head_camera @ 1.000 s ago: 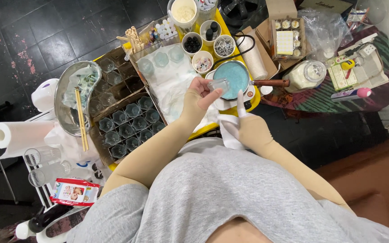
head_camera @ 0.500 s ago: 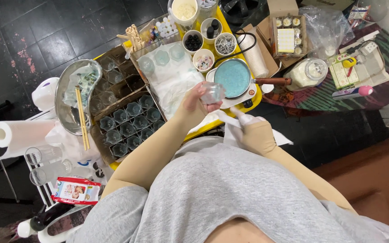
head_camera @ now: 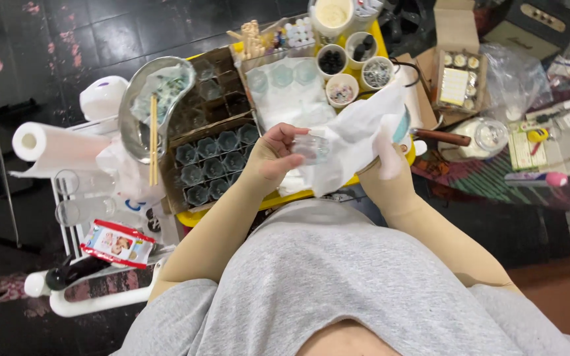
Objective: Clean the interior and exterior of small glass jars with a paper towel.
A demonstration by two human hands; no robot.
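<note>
L hand (head_camera: 273, 156) grips small glass jar (head_camera: 311, 148); R hand (head_camera: 385, 158) holds white cloth (head_camera: 354, 135)

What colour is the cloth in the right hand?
White cloth, held by the right hand; head view.

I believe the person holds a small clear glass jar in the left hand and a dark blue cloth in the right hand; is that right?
Not quite: the cloth is white, not dark blue. The head view shows the left hand holding the small clear glass jar while the right hand grips the white cloth beside it.
</note>
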